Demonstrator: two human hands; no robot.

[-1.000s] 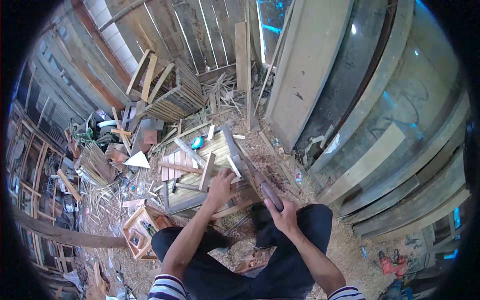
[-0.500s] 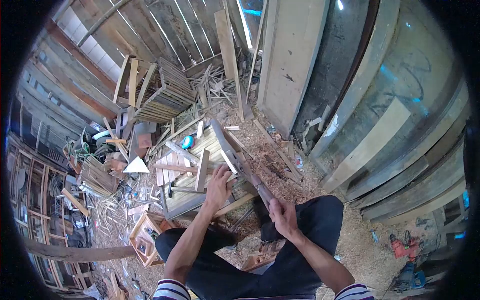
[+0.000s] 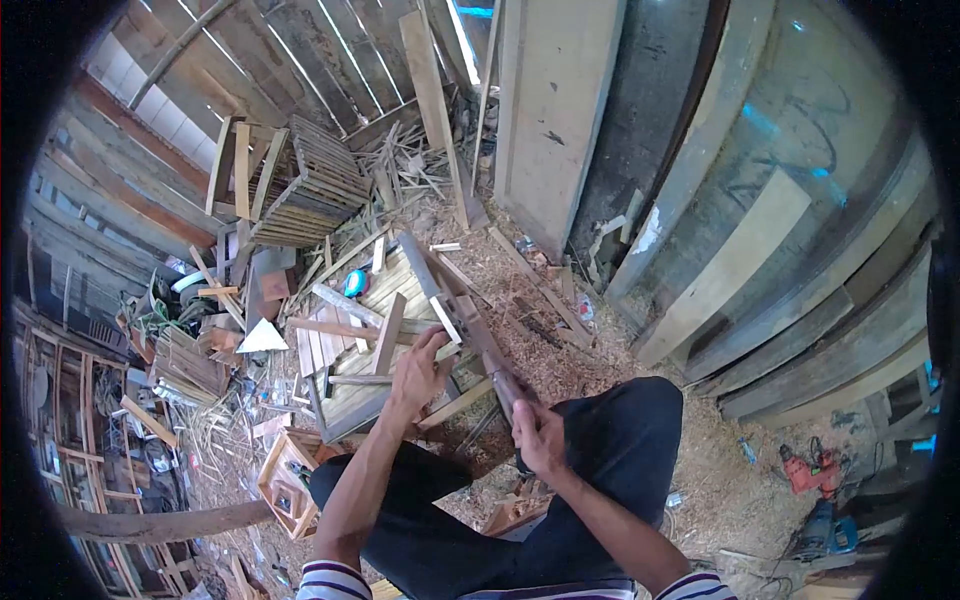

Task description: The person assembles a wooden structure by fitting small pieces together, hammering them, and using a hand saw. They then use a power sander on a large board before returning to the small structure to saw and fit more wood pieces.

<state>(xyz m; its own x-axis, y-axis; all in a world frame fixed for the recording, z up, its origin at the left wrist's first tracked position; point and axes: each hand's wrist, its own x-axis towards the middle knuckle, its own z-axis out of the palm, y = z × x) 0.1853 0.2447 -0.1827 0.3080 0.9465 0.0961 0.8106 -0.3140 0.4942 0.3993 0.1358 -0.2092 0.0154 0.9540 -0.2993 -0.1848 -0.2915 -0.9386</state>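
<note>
My right hand [image 3: 540, 437] is wrapped round the thick brown handle of a machete-like tool [image 3: 491, 357]. Its broad brownish blade points away from me, over the edge of a low slatted wooden work surface [image 3: 400, 281]. Pinched in my left hand [image 3: 421, 376] is a short, pale wood strip [image 3: 445, 318], its side right along the blade. Just left of those fingers, a small wood block [image 3: 389, 335] stands tilted among loose sticks. A blue tape measure [image 3: 355, 283] lies farther back on the surface.
Shavings and offcuts cover the floor. A small wooden box frame [image 3: 287, 480] sits by my left knee. Slatted crates [image 3: 312, 185] are stacked at the back left. Large boards [image 3: 556, 120] lean along the right, with a red power drill [image 3: 811, 470] on the floor below.
The whole view has shifted slightly, with the scene sliding left. Both hands keep their holds; the tool and the pale strip stay close together.
</note>
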